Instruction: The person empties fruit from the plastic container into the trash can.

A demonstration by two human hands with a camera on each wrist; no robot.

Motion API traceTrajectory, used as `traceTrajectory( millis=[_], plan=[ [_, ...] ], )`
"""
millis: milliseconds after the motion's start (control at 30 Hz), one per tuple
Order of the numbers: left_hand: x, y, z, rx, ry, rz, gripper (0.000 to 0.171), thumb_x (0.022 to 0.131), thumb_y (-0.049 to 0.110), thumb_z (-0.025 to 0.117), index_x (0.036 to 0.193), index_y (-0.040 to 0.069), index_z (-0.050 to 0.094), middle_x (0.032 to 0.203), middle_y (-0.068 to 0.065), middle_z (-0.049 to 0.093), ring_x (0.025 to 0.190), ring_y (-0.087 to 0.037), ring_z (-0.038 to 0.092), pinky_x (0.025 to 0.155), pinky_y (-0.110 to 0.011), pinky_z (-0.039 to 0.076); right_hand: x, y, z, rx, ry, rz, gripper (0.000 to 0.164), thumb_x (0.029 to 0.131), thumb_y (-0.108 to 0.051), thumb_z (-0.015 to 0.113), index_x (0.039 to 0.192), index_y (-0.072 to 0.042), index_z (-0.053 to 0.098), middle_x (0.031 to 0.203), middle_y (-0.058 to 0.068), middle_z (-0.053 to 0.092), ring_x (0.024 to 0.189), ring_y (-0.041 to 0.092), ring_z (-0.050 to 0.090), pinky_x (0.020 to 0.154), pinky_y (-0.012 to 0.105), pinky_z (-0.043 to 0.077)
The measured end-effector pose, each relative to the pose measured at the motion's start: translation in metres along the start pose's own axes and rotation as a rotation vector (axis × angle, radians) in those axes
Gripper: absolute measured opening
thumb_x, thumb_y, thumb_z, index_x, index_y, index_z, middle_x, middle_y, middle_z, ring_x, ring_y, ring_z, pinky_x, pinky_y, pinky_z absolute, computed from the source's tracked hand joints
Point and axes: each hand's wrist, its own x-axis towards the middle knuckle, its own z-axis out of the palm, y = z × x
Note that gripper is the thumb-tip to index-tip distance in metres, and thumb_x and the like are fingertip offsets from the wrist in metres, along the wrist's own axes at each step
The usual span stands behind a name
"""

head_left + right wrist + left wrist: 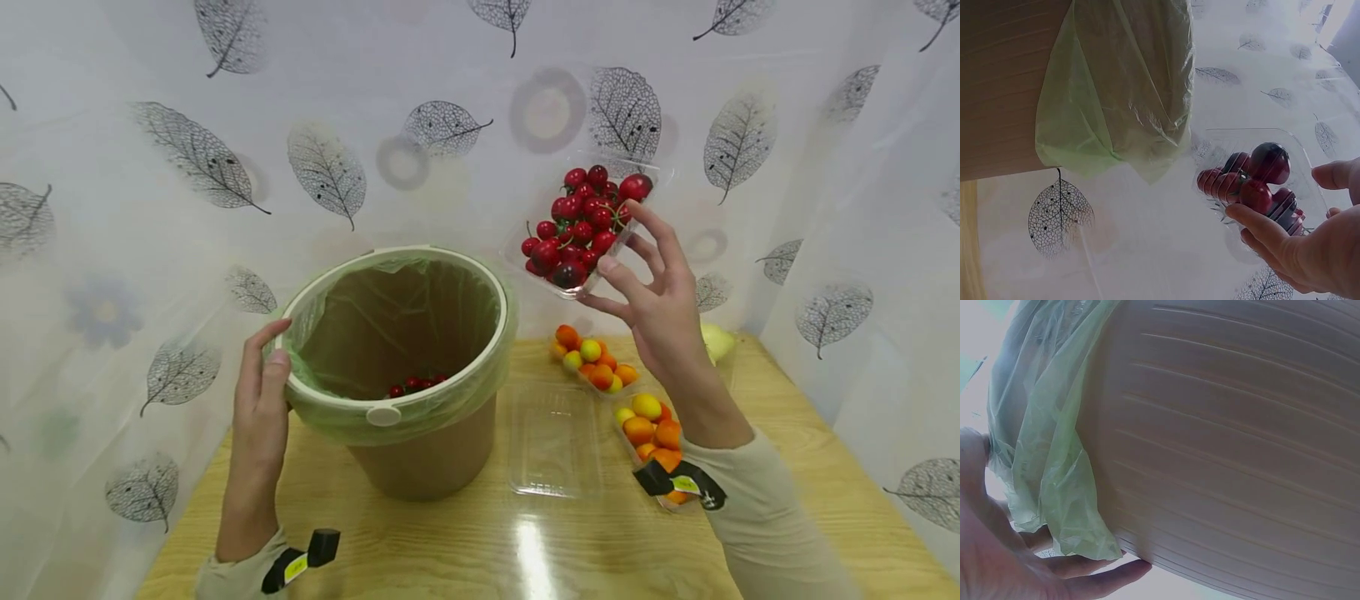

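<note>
My right hand (667, 312) grips a clear plastic container (553, 287) of dark red cherries (573, 225) by its right side, tilted and raised to the right of a brown trash bin (427, 454). In the right wrist view, fingers lie under the container and the thumb is at its edge. A pale green bag (375, 433) lines the bin, folded over its cream rim (491, 292). My left hand (258, 408) holds the bin's left rim, with fingers (1110, 582) reaching along the side below the bag. A few red cherries (412, 384) show inside the bin, partly hidden by the front rim.
An empty clear plastic tray (555, 442) lies on the wooden table (420, 550) right of the bin. Beyond it are two containers of orange and yellow fruits (600, 375), (652, 432). A pale yellow-green fruit (717, 342) is partly behind my right wrist. A leaf-patterned curtain (420, 192) surrounds the table.
</note>
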Motion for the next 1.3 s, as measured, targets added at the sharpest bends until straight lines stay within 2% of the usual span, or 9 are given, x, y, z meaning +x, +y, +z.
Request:
traceTrajectory(
  millis=[233,433,600,767,1000,1300],
  plan=[
    [0.0,-0.001,-0.001,0.034,-0.005,0.012,0.044,0.112,0.03,0.036,0.153,0.019,0.045,0.147,-0.008,0.044,0.113,-0.029,0.058,0.081,-0.017,0.052,0.01,0.012,0.024,-0.078,-0.012,-0.072,0.059,0.098,-0.001,0.065,0.152,-0.018,0.049,0.151,0.014,0.036,0.11,0.042,0.063,0.074,0.047,0.059],
    [0.001,-0.001,-0.001,0.037,-0.008,0.015,0.044,0.112,0.03,0.036,0.153,0.018,0.045,0.146,-0.008,0.045,0.111,-0.028,0.059,0.08,-0.018,0.052,0.015,0.02,0.042,-0.139,-0.042,-0.131,0.06,0.098,0.001,0.066,0.152,-0.016,0.049,0.152,0.006,0.039,0.119,0.045,0.061,0.076,0.043,0.06],
    [0.0,-0.001,-0.001,0.02,-0.012,0.008,0.045,0.112,0.03,0.036,0.154,0.018,0.045,0.148,-0.008,0.043,0.114,-0.029,0.058,0.081,-0.018,0.052,0.017,0.027,0.054,-0.251,-0.058,-0.198,0.059,0.096,0.0,0.069,0.15,-0.018,0.053,0.153,0.0,0.039,0.121,0.037,0.061,0.082,0.037,0.059],
    [0.0,-0.001,0.0,0.019,-0.016,0.002,0.045,0.112,0.031,0.036,0.154,0.019,0.044,0.149,-0.008,0.042,0.116,-0.03,0.057,0.082,-0.017,0.052,0.016,0.033,0.061,-0.355,-0.058,-0.25,0.057,0.094,-0.001,0.071,0.148,-0.016,0.056,0.151,0.003,0.039,0.121,0.029,0.06,0.094,0.034,0.055],
    [0.0,-0.001,0.0,0.017,-0.016,0.011,0.044,0.112,0.029,0.036,0.154,0.018,0.044,0.147,-0.009,0.044,0.115,-0.029,0.058,0.082,-0.017,0.052,0.014,0.038,0.065,-0.391,-0.064,-0.265,0.059,0.093,0.001,0.072,0.146,-0.021,0.059,0.153,-0.002,0.035,0.121,0.025,0.059,0.079,0.037,0.06],
    [0.0,-0.001,-0.001,0.027,-0.01,0.009,0.044,0.112,0.03,0.036,0.154,0.018,0.045,0.15,-0.007,0.042,0.116,-0.029,0.057,0.081,-0.017,0.052,0.009,0.042,0.071,-0.481,-0.082,-0.318,0.058,0.093,0.0,0.072,0.144,-0.024,0.06,0.158,-0.004,0.031,0.126,0.023,0.058,0.082,0.044,0.059]
  ],
)
